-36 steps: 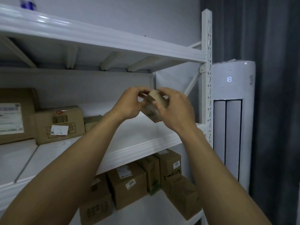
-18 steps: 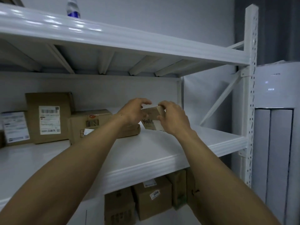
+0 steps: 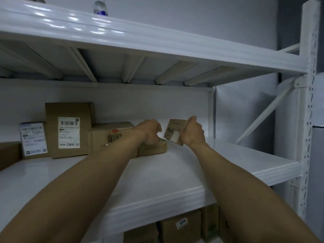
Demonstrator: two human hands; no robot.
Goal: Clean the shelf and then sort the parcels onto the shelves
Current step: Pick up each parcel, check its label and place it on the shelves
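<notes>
My right hand (image 3: pixel 192 133) grips a small brown parcel (image 3: pixel 172 131) printed "Hello", holding it tilted just above the back of the white middle shelf (image 3: pixel 166 174). My left hand (image 3: pixel 149 132) is off that parcel. Its loosely curled fingers rest on a flat brown parcel (image 3: pixel 152 149) lying on the shelf just left of the small one. Left of that stand a medium carton (image 3: pixel 108 135), a tall carton with a barcode label (image 3: pixel 68 128) and a labelled parcel (image 3: pixel 33 139).
The upper shelf (image 3: pixel 157 41) hangs close overhead with a bottle (image 3: pixel 100 6) on it. A perforated white post (image 3: pixel 308 102) and a diagonal brace bound the right end. More cartons (image 3: pixel 180 228) sit on the shelf below. A white appliance (image 3: pixel 320 155) stands at far right.
Both hands carried the small parcel down and deeper into the middle shelf. My left hand let go of it and dropped onto the flat parcel; the view swung left.
</notes>
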